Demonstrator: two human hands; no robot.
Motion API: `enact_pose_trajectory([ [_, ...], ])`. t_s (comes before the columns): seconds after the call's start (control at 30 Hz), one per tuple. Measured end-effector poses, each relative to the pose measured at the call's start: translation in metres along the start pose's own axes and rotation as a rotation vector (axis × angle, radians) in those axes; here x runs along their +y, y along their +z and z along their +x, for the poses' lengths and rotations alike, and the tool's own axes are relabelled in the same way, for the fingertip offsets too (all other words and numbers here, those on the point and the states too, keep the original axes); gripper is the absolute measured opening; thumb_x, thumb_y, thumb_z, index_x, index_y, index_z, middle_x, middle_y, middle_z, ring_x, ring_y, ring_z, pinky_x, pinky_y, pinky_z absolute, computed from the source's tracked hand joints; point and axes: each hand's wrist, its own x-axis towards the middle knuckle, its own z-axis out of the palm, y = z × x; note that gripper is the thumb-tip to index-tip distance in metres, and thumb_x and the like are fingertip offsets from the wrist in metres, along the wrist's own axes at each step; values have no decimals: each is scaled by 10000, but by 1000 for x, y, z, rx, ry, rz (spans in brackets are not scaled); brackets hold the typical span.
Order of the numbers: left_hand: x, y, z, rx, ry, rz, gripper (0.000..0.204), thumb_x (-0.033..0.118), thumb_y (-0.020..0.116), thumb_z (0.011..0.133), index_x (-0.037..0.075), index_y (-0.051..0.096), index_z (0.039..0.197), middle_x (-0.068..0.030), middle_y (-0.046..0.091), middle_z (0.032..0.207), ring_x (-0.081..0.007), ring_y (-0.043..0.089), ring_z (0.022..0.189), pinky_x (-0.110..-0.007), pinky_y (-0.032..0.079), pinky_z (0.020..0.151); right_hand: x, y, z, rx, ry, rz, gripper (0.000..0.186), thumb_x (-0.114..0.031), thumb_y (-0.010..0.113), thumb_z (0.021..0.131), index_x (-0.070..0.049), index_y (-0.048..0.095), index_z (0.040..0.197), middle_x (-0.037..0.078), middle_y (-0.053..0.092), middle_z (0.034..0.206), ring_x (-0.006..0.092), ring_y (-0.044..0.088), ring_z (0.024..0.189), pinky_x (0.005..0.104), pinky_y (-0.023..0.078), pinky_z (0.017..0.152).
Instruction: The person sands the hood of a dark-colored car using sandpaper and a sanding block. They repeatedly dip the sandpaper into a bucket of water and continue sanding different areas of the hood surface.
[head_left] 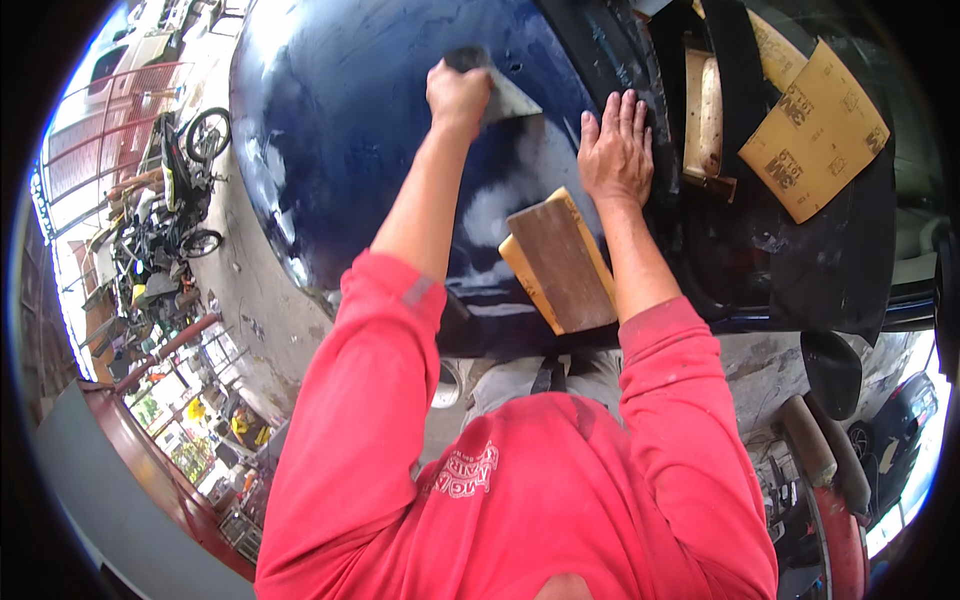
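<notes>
My left hand (460,97) is closed on a flat grey sheet (512,99), dark at its far end and pale at its pointed near corner; its exact kind I cannot make out. The sheet rests against a dark blue car panel (350,120) with pale, dull patches. My right hand (617,150) lies flat, fingers stretched out, at the panel's right edge by a black strip. Between my forearms, a brown sanding block (562,265) with yellow sandpaper under it sits on the panel.
Yellow-backed sandpaper sheets (815,130) lie on the black area at right, beside a long pale piece (702,115) in a narrow recess. Motorbikes (175,165) stand on the concrete floor at left. A red-framed object (840,540) is at lower right.
</notes>
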Motion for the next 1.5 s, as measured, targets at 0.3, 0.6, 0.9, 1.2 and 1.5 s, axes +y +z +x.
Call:
enact_pose_trajectory([
  [0.3, 0, -6, -8, -22, 34, -30, 330, 26, 773, 792, 3, 766, 1121, -161, 791, 981, -283, 772, 911, -427, 618, 756, -1, 2, -4, 6, -9, -25, 672, -506, 384, 1141, -43, 473, 1619, 182, 391, 1725, 353, 344, 1611, 508, 300, 1302],
  [0.6, 6, -7, -13, -104, 44, 13, 282, 73, 769, 781, -26, 767, 1046, -167, 796, 941, -271, 781, 854, -417, 628, 775, -2, 0, -5, -5, -9, -10, 680, -500, 388, 1139, -31, 461, 1625, 185, 387, 1727, 358, 328, 1618, 504, 284, 1312],
  [0.9, 2, -14, -7, -99, 56, 46, 334, 87, 768, 784, -6, 767, 1104, -166, 799, 957, -281, 781, 859, -413, 633, 749, -1, 2, -6, -16, -20, 14, 686, -510, 382, 1140, -32, 457, 1625, 196, 381, 1727, 361, 322, 1620, 513, 287, 1309],
  [1.2, 3, -25, 16, -192, 100, 105, 359, 126, 812, 776, 2, 767, 1110, -152, 790, 964, -246, 746, 842, -424, 604, 741, 0, 3, -4, -12, -13, 15, 700, -532, 376, 1139, -38, 454, 1629, 183, 368, 1736, 366, 324, 1618, 508, 284, 1312],
  [1.5, 5, -27, 27, -263, 126, 24, 343, 154, 795, 828, 33, 768, 1148, -122, 781, 910, -245, 737, 746, -418, 590, 630, 1, 2, -7, -14, -14, 12, 704, -531, 372, 1139, -39, 442, 1637, 185, 369, 1735, 356, 321, 1621, 496, 287, 1313],
])
